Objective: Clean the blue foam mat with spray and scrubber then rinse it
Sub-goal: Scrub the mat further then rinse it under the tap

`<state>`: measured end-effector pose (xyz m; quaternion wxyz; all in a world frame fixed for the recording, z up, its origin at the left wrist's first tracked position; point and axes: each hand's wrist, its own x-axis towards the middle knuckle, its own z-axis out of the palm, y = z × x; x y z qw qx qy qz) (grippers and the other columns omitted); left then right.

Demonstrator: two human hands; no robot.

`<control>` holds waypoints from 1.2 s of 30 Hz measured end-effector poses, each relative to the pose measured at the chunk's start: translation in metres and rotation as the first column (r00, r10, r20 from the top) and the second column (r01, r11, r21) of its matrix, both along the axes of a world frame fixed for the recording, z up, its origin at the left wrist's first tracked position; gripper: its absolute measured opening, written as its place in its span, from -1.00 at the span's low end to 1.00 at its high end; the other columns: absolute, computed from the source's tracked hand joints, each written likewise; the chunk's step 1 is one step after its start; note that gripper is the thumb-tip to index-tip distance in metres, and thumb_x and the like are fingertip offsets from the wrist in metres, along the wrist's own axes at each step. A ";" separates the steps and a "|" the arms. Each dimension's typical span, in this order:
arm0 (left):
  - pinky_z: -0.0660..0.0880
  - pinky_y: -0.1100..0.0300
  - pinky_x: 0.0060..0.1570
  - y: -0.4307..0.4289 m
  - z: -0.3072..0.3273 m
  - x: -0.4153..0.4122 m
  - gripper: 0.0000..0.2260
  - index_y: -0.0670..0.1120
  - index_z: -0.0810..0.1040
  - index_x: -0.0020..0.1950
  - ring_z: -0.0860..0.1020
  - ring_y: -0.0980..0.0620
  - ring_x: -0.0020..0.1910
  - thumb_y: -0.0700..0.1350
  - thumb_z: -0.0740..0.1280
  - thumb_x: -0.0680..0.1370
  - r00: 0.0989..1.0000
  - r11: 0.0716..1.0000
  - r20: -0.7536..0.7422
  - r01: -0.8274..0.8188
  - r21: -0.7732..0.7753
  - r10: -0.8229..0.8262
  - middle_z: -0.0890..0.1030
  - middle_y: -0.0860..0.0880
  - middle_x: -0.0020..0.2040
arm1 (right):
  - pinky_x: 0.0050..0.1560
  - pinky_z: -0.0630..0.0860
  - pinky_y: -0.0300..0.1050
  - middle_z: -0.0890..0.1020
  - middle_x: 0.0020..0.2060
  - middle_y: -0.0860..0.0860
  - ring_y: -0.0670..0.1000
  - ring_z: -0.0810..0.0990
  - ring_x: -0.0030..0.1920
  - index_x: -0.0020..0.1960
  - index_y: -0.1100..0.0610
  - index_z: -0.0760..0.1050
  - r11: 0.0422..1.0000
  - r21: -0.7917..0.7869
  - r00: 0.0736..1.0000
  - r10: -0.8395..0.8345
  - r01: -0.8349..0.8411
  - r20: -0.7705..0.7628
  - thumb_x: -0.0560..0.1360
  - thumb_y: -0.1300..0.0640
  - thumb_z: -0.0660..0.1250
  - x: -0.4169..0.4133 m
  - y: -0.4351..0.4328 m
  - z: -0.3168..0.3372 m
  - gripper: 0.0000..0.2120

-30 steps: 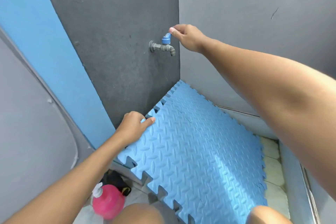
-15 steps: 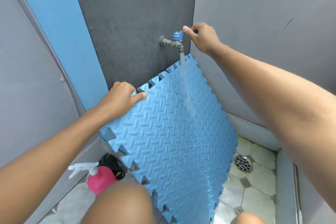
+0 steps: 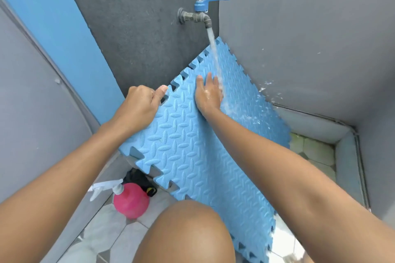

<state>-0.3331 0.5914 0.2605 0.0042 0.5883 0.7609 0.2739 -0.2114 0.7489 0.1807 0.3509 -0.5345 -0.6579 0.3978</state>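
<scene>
The blue foam mat leans tilted in the corner under a grey tap with a blue lever. Water runs from the spout onto the mat's upper part and splashes. My left hand grips the mat's toothed top-left edge. My right hand lies flat and wet on the mat's surface, fingers spread, right beside the stream. A pink spray bottle with a white trigger stands on the floor at lower left. A dark object, partly hidden by the mat, lies behind the bottle.
Dark grey wall behind the tap, lighter grey wall to the right, blue strip at left. My knee is at the bottom middle. Wet tiled floor shows at right beyond the mat.
My right hand left the tap lever and came down flat onto the mat by the stream. The water flow has grown stronger. My left hand keeps its hold on the edge.
</scene>
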 end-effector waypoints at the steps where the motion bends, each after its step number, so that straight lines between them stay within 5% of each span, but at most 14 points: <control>1: 0.51 -0.13 -0.11 0.000 -0.002 0.000 -0.31 -0.39 0.49 -0.34 0.55 -0.30 -0.20 0.15 0.11 0.73 1.000 1.000 0.000 -0.018 0.012 0.018 0.62 -0.35 -0.30 | 0.58 -0.18 0.12 0.05 0.62 0.03 0.04 -0.08 0.62 0.62 0.05 0.07 0.997 0.059 0.999 0.049 -0.048 -0.015 0.66 -0.21 -0.04 -0.009 -0.027 0.005 -0.39; 6: 0.28 0.14 -0.11 0.001 0.004 0.008 -0.40 -0.29 0.63 -0.32 0.51 -0.19 -0.21 0.06 0.15 0.74 0.999 1.000 -0.028 -0.020 -0.006 0.019 0.55 -0.11 -0.46 | 0.59 -0.20 0.03 -0.03 0.63 0.00 -0.03 -0.16 0.62 0.64 0.08 0.01 0.824 0.468 0.937 0.350 -0.320 0.024 0.67 -0.10 0.06 0.017 -0.135 -0.023 -0.40; 9: 0.32 0.09 -0.11 0.002 0.002 0.011 -0.36 -0.37 0.62 -0.30 0.51 -0.21 -0.19 0.11 0.17 0.72 0.999 0.999 -0.017 -0.032 -0.024 0.032 0.50 -0.10 -0.50 | 0.59 -0.16 0.09 -0.04 0.63 -0.03 -0.02 -0.15 0.62 0.64 0.04 0.01 0.773 0.503 0.920 0.356 -0.388 0.162 0.67 -0.11 0.09 0.063 -0.136 -0.079 -0.39; 11: 0.43 -0.02 -0.14 0.001 0.000 0.008 -0.30 -0.40 0.52 -0.35 0.49 -0.18 -0.23 0.18 0.17 0.70 0.999 0.998 0.013 -0.050 -0.031 0.051 0.59 -0.30 -0.37 | 0.58 -0.21 0.09 -0.08 0.63 -0.09 -0.07 -0.19 0.61 0.63 -0.10 -0.04 0.888 0.356 0.955 0.249 -0.290 0.159 0.65 -0.21 0.04 0.094 -0.113 -0.118 -0.39; 13: 0.38 -0.03 -0.20 0.001 0.002 0.010 -0.30 -0.41 0.53 -0.34 0.45 -0.14 -0.27 0.17 0.18 0.70 0.998 0.998 0.036 -0.052 -0.043 0.053 0.56 -0.27 -0.42 | 0.57 -0.23 0.12 -0.08 0.63 -0.07 -0.07 -0.20 0.61 0.62 -0.18 -0.06 0.995 0.086 0.990 0.038 -0.050 0.134 0.62 -0.31 -0.04 0.122 -0.086 -0.149 -0.38; 17: 0.29 0.10 -0.16 0.000 0.006 0.015 -0.35 -0.38 0.59 -0.30 0.48 -0.15 -0.09 0.13 0.18 0.72 0.997 0.996 0.047 -0.061 -0.061 0.064 0.50 0.01 -0.47 | 0.55 -0.24 0.26 -0.06 0.63 0.04 0.09 -0.17 0.62 0.64 -0.02 -0.05 0.926 -0.291 0.964 -0.194 0.240 0.180 0.66 -0.23 -0.05 0.123 -0.054 -0.146 -0.37; 21: 0.28 0.05 -0.26 0.000 0.008 0.013 -0.37 -0.42 0.52 -0.29 0.41 -0.14 -0.26 0.11 0.19 0.71 0.993 0.985 0.051 -0.098 -0.145 0.106 0.48 -0.22 -0.43 | 0.56 -0.27 0.23 -0.09 0.63 -0.01 0.03 -0.21 0.61 0.64 -0.01 -0.07 0.998 -0.064 0.999 -0.013 0.016 0.053 0.66 -0.24 -0.06 0.067 -0.062 -0.087 -0.37; 25: 0.17 0.07 -0.38 0.007 0.021 0.020 -0.46 -0.16 0.27 -0.39 0.25 -0.09 -0.42 0.11 0.23 0.69 0.985 0.936 0.017 -0.157 -0.314 0.171 0.27 -0.13 -0.42 | 0.55 -0.33 0.21 -0.13 0.63 -0.07 -0.04 -0.26 0.60 0.64 -0.02 -0.10 0.965 0.145 0.975 0.214 -0.221 0.061 0.65 -0.24 -0.05 0.020 -0.075 -0.035 -0.36; 29: 0.27 0.12 -0.42 0.016 0.022 0.024 -0.45 -0.24 0.46 -0.34 0.38 -0.08 -0.46 0.20 0.33 0.61 0.972 0.915 0.025 -0.212 -0.344 0.235 0.41 -0.12 -0.46 | 0.54 -0.36 0.16 -0.12 0.63 -0.07 -0.07 -0.27 0.60 0.64 0.01 -0.09 0.846 0.337 0.911 0.390 -0.413 0.135 0.65 -0.20 0.05 0.002 -0.094 -0.011 -0.33; 33: 0.30 0.10 -0.36 0.013 0.007 0.021 -0.46 -0.33 0.54 -0.30 0.37 -0.12 -0.40 0.15 0.43 0.57 0.969 0.938 0.049 -0.222 -0.267 0.243 0.42 -0.16 -0.42 | 0.57 -0.22 0.10 -0.04 0.63 -0.09 -0.11 -0.17 0.61 0.64 0.00 -0.03 0.819 0.393 0.909 0.389 -0.417 0.153 0.64 -0.22 0.10 0.019 -0.082 -0.030 -0.33; 36: 0.40 0.06 -0.23 0.011 -0.002 0.015 -0.44 -0.41 0.63 -0.14 0.45 -0.17 -0.27 0.15 0.42 0.58 0.979 0.958 0.022 -0.194 -0.211 0.204 0.50 -0.24 -0.33 | 0.59 -0.17 0.10 0.01 0.63 -0.11 -0.11 -0.13 0.61 0.63 -0.08 0.00 0.923 0.261 0.955 0.246 -0.283 0.165 0.64 -0.28 0.03 0.061 -0.035 -0.074 -0.37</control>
